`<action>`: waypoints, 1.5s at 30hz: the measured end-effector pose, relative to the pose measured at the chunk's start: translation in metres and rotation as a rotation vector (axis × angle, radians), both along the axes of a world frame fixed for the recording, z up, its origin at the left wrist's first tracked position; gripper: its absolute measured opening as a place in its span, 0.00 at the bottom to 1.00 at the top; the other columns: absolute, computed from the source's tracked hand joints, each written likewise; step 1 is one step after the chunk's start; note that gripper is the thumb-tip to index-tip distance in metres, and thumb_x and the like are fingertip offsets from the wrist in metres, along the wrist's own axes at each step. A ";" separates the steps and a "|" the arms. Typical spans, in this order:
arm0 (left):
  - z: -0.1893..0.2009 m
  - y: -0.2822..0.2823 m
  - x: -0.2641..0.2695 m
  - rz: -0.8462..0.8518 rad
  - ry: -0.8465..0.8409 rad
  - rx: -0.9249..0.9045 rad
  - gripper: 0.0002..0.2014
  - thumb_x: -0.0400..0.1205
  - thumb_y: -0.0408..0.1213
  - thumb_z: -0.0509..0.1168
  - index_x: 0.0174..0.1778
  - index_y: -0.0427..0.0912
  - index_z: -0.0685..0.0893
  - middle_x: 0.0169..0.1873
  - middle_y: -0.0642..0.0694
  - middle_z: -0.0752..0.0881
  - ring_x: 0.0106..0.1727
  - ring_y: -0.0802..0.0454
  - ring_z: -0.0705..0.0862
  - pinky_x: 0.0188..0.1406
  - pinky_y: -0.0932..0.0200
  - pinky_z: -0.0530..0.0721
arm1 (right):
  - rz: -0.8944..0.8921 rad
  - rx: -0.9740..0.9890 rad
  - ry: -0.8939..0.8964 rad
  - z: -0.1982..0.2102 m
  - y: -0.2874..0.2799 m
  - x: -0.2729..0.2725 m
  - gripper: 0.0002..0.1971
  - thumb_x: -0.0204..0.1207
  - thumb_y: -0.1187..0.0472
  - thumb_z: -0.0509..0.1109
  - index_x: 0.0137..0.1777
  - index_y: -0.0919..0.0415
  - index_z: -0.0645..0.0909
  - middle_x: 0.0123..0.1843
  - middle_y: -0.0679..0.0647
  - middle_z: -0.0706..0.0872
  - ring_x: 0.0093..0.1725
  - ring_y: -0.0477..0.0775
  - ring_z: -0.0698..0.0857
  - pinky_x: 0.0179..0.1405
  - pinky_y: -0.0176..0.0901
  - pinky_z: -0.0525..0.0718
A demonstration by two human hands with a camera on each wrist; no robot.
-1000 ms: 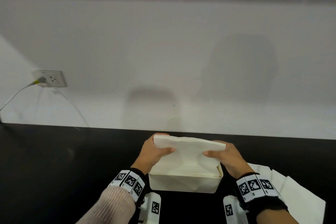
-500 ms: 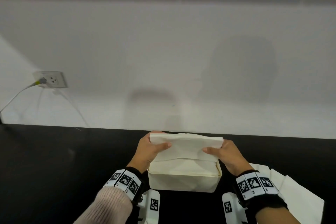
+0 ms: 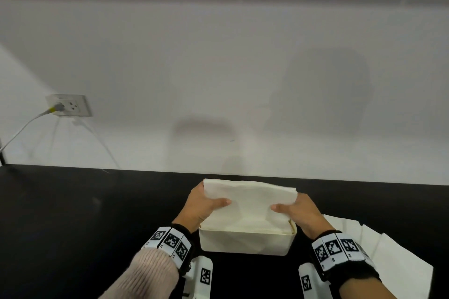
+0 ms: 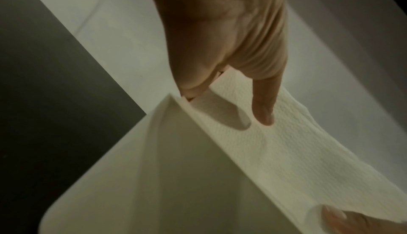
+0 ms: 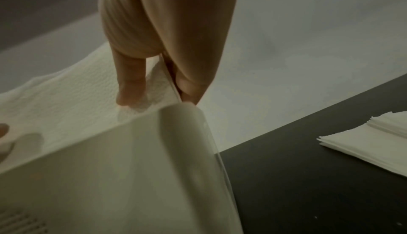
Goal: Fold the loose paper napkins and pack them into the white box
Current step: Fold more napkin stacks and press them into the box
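Observation:
A white box (image 3: 245, 241) stands on the black table near the front edge. A folded stack of white paper napkins (image 3: 250, 204) stands half inside it, its top edge leaning away from me. My left hand (image 3: 206, 204) pinches the stack's left end, thumb on the near face (image 4: 264, 112), fingers behind. My right hand (image 3: 295, 210) pinches the right end the same way (image 5: 132, 88). The box wall (image 4: 176, 176) fills the lower part of both wrist views (image 5: 110, 176). The napkins' lower part is hidden in the box.
Loose white napkins (image 3: 388, 257) lie spread on the black table (image 3: 73, 226) to the right of the box, also in the right wrist view (image 5: 374, 142). A white wall rises behind the table, with a socket and plugged cable (image 3: 68, 105) at the left.
Both hands have lowered the napkin stack deeper into the box; its top edge sits lower and flatter than a second ago. The box has stayed in place.

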State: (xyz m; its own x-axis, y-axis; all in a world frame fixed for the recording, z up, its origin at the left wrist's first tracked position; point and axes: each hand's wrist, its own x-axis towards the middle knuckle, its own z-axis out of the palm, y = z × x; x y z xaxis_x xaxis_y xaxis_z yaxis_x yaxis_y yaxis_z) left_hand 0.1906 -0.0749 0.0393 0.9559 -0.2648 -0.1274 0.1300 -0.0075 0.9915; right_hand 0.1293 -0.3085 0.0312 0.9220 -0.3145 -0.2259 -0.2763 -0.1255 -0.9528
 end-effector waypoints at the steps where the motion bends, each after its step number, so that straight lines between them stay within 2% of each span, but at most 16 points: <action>1: 0.000 -0.001 -0.001 0.006 -0.003 0.014 0.21 0.67 0.23 0.77 0.50 0.45 0.80 0.50 0.42 0.87 0.53 0.47 0.86 0.54 0.51 0.85 | -0.010 -0.012 0.007 -0.001 0.001 0.000 0.14 0.65 0.72 0.79 0.50 0.63 0.85 0.49 0.60 0.90 0.50 0.60 0.89 0.55 0.53 0.86; 5: 0.003 -0.001 0.002 0.040 -0.028 -0.051 0.18 0.69 0.23 0.76 0.48 0.45 0.81 0.47 0.44 0.87 0.50 0.48 0.86 0.52 0.53 0.86 | -0.024 0.027 -0.056 0.007 0.002 -0.001 0.12 0.66 0.74 0.78 0.48 0.62 0.85 0.48 0.59 0.90 0.47 0.56 0.89 0.48 0.46 0.86; 7: 0.002 0.000 0.002 0.037 -0.030 -0.044 0.18 0.69 0.22 0.76 0.48 0.44 0.81 0.46 0.45 0.87 0.48 0.50 0.86 0.48 0.56 0.86 | 0.003 0.003 -0.045 0.008 0.002 -0.002 0.13 0.66 0.74 0.78 0.46 0.59 0.84 0.50 0.59 0.90 0.48 0.56 0.89 0.51 0.49 0.86; 10: -0.001 0.004 0.002 0.040 -0.032 0.053 0.18 0.70 0.24 0.76 0.48 0.47 0.80 0.51 0.42 0.86 0.50 0.49 0.86 0.50 0.53 0.87 | 0.040 -0.121 0.004 0.007 0.004 -0.004 0.13 0.66 0.71 0.78 0.46 0.55 0.84 0.52 0.57 0.90 0.51 0.56 0.89 0.58 0.54 0.86; 13: 0.010 0.010 0.009 0.106 -0.202 0.238 0.20 0.70 0.30 0.77 0.51 0.53 0.77 0.57 0.47 0.85 0.56 0.50 0.84 0.57 0.52 0.85 | -0.023 -0.212 -0.077 0.027 0.004 -0.007 0.11 0.68 0.68 0.78 0.45 0.52 0.84 0.50 0.54 0.90 0.49 0.53 0.88 0.55 0.51 0.87; 16: 0.034 0.007 0.012 0.058 -0.399 0.391 0.32 0.69 0.35 0.78 0.66 0.55 0.73 0.57 0.57 0.80 0.62 0.58 0.76 0.60 0.60 0.77 | -0.020 -0.337 -0.250 0.064 0.012 -0.010 0.11 0.69 0.65 0.78 0.37 0.46 0.83 0.42 0.47 0.89 0.44 0.49 0.87 0.49 0.44 0.87; 19: 0.050 -0.015 0.001 -0.125 -0.456 0.491 0.26 0.69 0.37 0.78 0.62 0.52 0.80 0.51 0.56 0.83 0.57 0.58 0.79 0.54 0.65 0.79 | 0.095 -0.450 -0.374 0.092 0.033 -0.014 0.16 0.68 0.66 0.77 0.35 0.40 0.82 0.35 0.39 0.86 0.38 0.39 0.84 0.40 0.29 0.82; 21: 0.052 -0.027 -0.008 -0.137 -0.410 0.361 0.14 0.71 0.31 0.76 0.51 0.45 0.86 0.42 0.50 0.87 0.48 0.53 0.84 0.44 0.69 0.81 | 0.103 -0.377 -0.445 0.098 0.042 -0.016 0.20 0.67 0.68 0.78 0.42 0.37 0.82 0.37 0.42 0.87 0.40 0.42 0.85 0.43 0.33 0.86; 23: 0.052 -0.032 -0.012 -0.058 -0.284 0.101 0.10 0.71 0.27 0.75 0.45 0.41 0.88 0.42 0.44 0.89 0.48 0.47 0.87 0.48 0.60 0.85 | 0.027 -0.258 -0.498 0.094 0.040 -0.015 0.29 0.63 0.68 0.81 0.55 0.36 0.78 0.42 0.46 0.87 0.44 0.45 0.85 0.49 0.36 0.86; 26: 0.050 -0.033 -0.014 0.008 -0.084 -0.297 0.18 0.68 0.26 0.75 0.54 0.37 0.86 0.52 0.37 0.89 0.55 0.41 0.86 0.58 0.46 0.85 | 0.079 -0.205 -0.305 0.076 0.031 -0.012 0.40 0.60 0.65 0.84 0.69 0.43 0.70 0.54 0.47 0.86 0.54 0.47 0.85 0.58 0.43 0.84; 29: 0.047 -0.034 -0.018 -0.022 0.005 -0.518 0.24 0.66 0.29 0.73 0.60 0.37 0.82 0.55 0.39 0.87 0.59 0.43 0.85 0.62 0.45 0.81 | 0.156 -0.349 -0.061 0.051 0.027 -0.012 0.17 0.63 0.61 0.82 0.51 0.51 0.83 0.51 0.52 0.89 0.52 0.53 0.88 0.56 0.52 0.87; 32: 0.039 -0.026 -0.017 -0.022 0.032 -0.552 0.27 0.66 0.28 0.72 0.63 0.39 0.81 0.56 0.40 0.87 0.59 0.43 0.86 0.61 0.45 0.82 | 0.007 -0.157 -0.107 0.035 0.012 -0.014 0.07 0.65 0.65 0.81 0.42 0.59 0.87 0.47 0.60 0.91 0.48 0.59 0.90 0.52 0.52 0.88; 36: 0.023 0.002 -0.009 0.049 0.095 -0.400 0.21 0.66 0.31 0.74 0.57 0.37 0.82 0.54 0.36 0.88 0.54 0.38 0.88 0.57 0.41 0.84 | -0.102 0.054 -0.172 0.030 -0.007 -0.015 0.12 0.65 0.72 0.78 0.49 0.73 0.85 0.46 0.62 0.90 0.46 0.58 0.88 0.50 0.43 0.84; 38: 0.016 0.013 -0.007 0.032 0.045 -0.232 0.17 0.70 0.29 0.74 0.54 0.38 0.82 0.54 0.37 0.88 0.53 0.41 0.88 0.52 0.46 0.86 | -0.103 0.079 -0.177 0.026 -0.008 -0.014 0.13 0.66 0.73 0.77 0.50 0.75 0.84 0.46 0.61 0.90 0.47 0.58 0.88 0.52 0.44 0.84; 42: 0.002 0.019 -0.002 0.003 0.009 -0.024 0.19 0.70 0.24 0.75 0.56 0.38 0.82 0.54 0.38 0.88 0.55 0.43 0.87 0.52 0.49 0.87 | -0.089 0.083 -0.123 0.012 -0.004 -0.010 0.07 0.67 0.75 0.76 0.42 0.69 0.82 0.41 0.58 0.89 0.44 0.57 0.87 0.47 0.44 0.84; 45: -0.004 0.015 -0.001 0.016 0.014 0.000 0.22 0.69 0.23 0.76 0.57 0.39 0.81 0.54 0.39 0.88 0.55 0.43 0.87 0.52 0.50 0.86 | -0.038 0.079 -0.062 0.003 0.004 -0.007 0.11 0.67 0.76 0.76 0.45 0.63 0.84 0.47 0.61 0.90 0.44 0.56 0.88 0.45 0.44 0.85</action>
